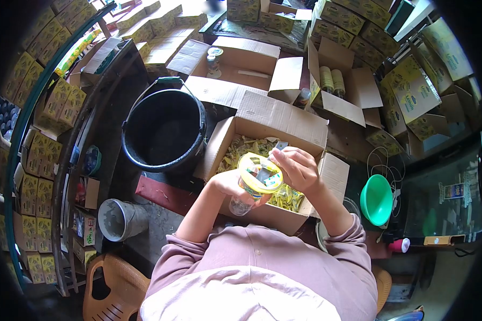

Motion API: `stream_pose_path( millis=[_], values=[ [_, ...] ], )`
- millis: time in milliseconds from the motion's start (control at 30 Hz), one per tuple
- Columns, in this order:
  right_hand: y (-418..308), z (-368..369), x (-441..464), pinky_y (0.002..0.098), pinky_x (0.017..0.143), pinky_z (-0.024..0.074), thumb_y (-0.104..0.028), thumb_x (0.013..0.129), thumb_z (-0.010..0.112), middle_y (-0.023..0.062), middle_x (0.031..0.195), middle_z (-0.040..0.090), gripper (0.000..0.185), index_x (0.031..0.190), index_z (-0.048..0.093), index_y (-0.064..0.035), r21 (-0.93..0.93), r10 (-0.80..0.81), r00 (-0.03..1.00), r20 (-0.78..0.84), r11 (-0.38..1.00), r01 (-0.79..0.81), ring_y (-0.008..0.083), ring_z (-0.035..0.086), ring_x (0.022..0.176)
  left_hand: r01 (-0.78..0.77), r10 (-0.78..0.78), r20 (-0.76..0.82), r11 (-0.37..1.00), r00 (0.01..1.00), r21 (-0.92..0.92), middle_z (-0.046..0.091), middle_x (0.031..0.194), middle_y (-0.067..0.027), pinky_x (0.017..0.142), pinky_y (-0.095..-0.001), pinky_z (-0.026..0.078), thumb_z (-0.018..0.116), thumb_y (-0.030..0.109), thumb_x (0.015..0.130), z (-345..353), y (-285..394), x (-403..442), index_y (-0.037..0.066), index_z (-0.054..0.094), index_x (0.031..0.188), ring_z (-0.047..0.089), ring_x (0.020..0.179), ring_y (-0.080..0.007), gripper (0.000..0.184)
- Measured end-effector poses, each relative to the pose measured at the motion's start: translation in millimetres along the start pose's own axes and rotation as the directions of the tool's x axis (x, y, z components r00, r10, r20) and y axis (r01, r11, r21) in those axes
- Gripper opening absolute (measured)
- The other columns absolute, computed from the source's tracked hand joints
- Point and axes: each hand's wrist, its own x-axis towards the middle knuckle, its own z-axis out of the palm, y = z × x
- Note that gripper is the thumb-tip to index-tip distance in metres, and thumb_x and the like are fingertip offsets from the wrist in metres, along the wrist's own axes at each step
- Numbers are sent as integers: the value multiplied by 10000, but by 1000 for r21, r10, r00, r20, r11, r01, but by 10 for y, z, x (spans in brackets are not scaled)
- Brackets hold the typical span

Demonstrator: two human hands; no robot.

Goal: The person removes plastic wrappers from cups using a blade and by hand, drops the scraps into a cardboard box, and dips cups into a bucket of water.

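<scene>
My left hand (227,183) is wrapped round a clear plastic jar (240,206) with a yellow rim, tilted so its mouth faces up towards me. Small packets with blue and white print show inside the mouth. My right hand (299,170) is closed beside the rim, its fingers pinched on a small flat grey piece (281,145) whose kind I cannot make out. Under both hands stands an open cardboard box (276,124) holding many small yellow packets (289,199).
A black bucket (202,115) stands left of the box, a grey bucket (112,219) nearer. Behind are open cartons, one with jars (213,63), another with yellow-wrapped rolls (332,80). A green bowl (376,199) sits right. Stacked yellow cartons (43,203) line the left.
</scene>
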Motion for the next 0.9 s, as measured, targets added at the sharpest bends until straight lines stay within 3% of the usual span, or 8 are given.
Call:
stream_pose_path(
  millis=[200, 333, 467, 533, 733, 900],
  values=[
    [-15, 16, -17, 305, 629, 520, 1, 676, 640, 87, 789, 623, 411, 1072, 564, 79, 35, 42, 999, 7, 999, -42, 169, 598, 650, 32, -6, 138, 981, 990, -189, 561, 707, -69, 525, -252, 438, 692, 185, 653, -8, -89, 91, -8, 547, 828, 536, 597, -139, 299],
    [-10, 12, 33, 304, 644, 520, -46, 678, 642, 76, 789, 623, 402, 1057, 573, 69, 22, -4, 1000, 18, 1000, 3, 171, 603, 659, -49, 123, 201, 940, 972, -337, 549, 697, -89, 510, -265, 441, 718, 231, 676, 58, -128, 144, -26, 515, 892, 540, 603, -160, 392],
    [-5, 9, 68, 305, 646, 522, -70, 663, 656, 69, 776, 626, 319, 970, 618, 11, -19, -36, 999, 30, 999, 37, 169, 609, 674, -100, 225, 181, 846, 957, -524, 534, 685, -173, 472, -331, 465, 729, 118, 590, 7, -244, 142, -121, 420, 1018, 559, 539, -242, 579],
    [-18, -8, 90, 328, 648, 525, -36, 655, 671, 77, 751, 629, 245, 896, 636, -10, -9, -35, 998, 56, 999, 36, 182, 616, 674, -49, 214, 217, 809, 952, -585, 533, 682, -178, 458, -325, 460, 742, 120, 574, -20, -266, 138, -125, 406, 1041, 556, 527, -238, 625],
    [25, 18, 38, 292, 652, 518, -73, 648, 656, 58, 745, 616, 183, 828, 637, -48, -52, 1, 999, -48, 999, -4, 173, 609, 703, -33, 201, 220, 804, 955, -594, 545, 688, -157, 454, -293, 437, 749, 193, 605, 23, -229, 123, -97, 420, 1015, 551, 542, -215, 600],
    [120, -88, -9, 314, 582, 489, 49, 606, 637, 80, 736, 617, 222, 798, 633, -62, -134, 223, 956, -190, 959, -251, 221, 597, 655, -37, 164, 185, 837, 969, -546, 555, 705, -154, 470, -280, 432, 769, 185, 587, 46, -179, 76, -75, 419, 1010, 550, 556, -207, 607]
  ],
)
